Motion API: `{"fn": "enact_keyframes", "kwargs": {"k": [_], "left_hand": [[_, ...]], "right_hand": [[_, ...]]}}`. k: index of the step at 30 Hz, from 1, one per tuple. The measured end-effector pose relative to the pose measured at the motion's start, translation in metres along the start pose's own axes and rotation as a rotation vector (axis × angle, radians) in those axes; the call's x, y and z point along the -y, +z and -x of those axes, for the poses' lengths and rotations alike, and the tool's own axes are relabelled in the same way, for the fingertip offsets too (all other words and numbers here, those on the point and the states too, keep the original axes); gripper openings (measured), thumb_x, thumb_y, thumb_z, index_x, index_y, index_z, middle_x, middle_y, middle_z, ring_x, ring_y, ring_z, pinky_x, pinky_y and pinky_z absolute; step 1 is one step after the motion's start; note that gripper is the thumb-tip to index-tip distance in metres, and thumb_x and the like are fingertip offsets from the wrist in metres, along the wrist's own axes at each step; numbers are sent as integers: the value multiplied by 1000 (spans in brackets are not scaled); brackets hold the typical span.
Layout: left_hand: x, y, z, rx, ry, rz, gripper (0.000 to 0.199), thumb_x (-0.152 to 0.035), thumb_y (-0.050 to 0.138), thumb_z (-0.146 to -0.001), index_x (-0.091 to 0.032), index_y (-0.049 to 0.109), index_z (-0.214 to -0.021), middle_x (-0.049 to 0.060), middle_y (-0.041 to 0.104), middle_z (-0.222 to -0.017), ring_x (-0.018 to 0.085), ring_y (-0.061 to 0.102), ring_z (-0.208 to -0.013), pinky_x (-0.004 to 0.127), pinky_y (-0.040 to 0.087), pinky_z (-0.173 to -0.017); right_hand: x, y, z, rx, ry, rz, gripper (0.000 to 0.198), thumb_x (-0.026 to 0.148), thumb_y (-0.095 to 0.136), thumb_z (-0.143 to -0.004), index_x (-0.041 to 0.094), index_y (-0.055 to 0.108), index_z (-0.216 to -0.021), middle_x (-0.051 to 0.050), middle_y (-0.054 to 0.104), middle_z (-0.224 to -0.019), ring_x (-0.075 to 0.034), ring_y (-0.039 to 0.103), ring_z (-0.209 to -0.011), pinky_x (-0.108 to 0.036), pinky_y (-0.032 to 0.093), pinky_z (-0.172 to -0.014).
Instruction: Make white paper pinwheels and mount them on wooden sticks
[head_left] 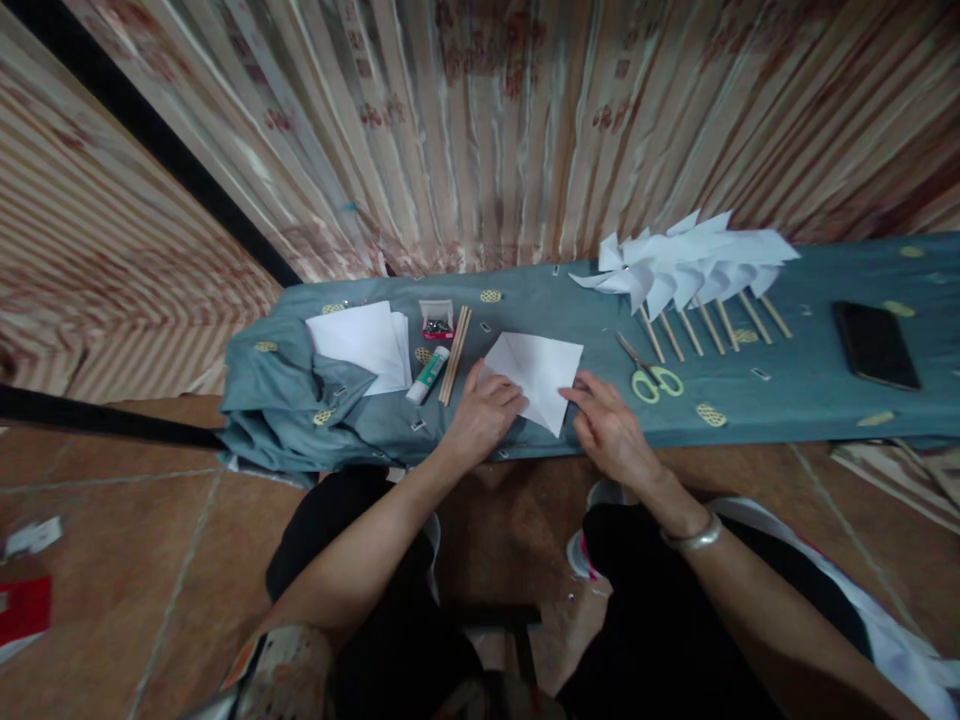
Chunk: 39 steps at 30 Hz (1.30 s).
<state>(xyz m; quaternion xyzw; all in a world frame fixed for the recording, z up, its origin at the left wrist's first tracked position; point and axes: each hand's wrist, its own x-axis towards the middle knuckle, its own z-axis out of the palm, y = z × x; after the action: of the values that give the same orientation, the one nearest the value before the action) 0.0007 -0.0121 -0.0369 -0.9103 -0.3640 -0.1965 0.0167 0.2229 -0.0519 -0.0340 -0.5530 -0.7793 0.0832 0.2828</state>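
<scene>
A white square sheet of paper (544, 372) with creases lies near the front edge of the cloth-covered surface. My left hand (486, 415) is on its left edge, fingers curled over the paper and holding it. At the right edge, my right hand (606, 418) pinches the sheet between thumb and fingers. Yellow-green scissors (655, 380) lie just right of that hand. To the left of the sheet are wooden sticks (455, 355), a glue stick (428, 375) and a small open box (436, 318) of metal pieces.
More white sheets (360, 340) are stacked at the left, partly under a cloth fold. Several white paper pinwheels (686, 268) on sticks lie in an overlapping row at the back right. A black phone (875, 344) rests farther right. A pleated curtain (480, 140) hangs behind.
</scene>
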Motion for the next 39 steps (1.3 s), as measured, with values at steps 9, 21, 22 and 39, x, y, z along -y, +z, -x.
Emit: {"fn": "enact_keyframes", "kwargs": {"k": [9,21,22,39], "left_hand": [[-13,-1,12,7,184,51,23,-19,48,-97,-19,68,-110,7,72,-115,21,63,-116,51,40,-110],[2,-6,10,30,-225,424,29,-30,46,-99,-18,70,-91,5,73,-84,17,67,-85,28,52,-80],[3,-5,9,43,-271,439,28,-30,47,-98,-18,71,-88,4,72,-83,18,67,-84,28,52,-79],[9,-4,-3,-19,-402,387,44,-25,49,-96,-14,46,-138,13,69,-119,22,67,-104,37,53,-91]], "right_hand": [[2,-9,5,79,-212,299,31,13,44,-94,23,67,-113,-11,53,-147,-30,35,-144,-56,31,-112],[-30,-9,-2,109,104,-331,31,44,53,-93,21,75,-95,-8,76,-105,-26,69,-99,-42,53,-92],[-31,-7,-4,101,141,-359,33,46,54,-92,22,75,-94,-8,76,-103,-25,70,-97,-41,53,-90],[-39,13,-34,-56,337,-306,22,44,66,-76,24,69,-67,-9,75,-98,-28,69,-96,-43,51,-89]]}}
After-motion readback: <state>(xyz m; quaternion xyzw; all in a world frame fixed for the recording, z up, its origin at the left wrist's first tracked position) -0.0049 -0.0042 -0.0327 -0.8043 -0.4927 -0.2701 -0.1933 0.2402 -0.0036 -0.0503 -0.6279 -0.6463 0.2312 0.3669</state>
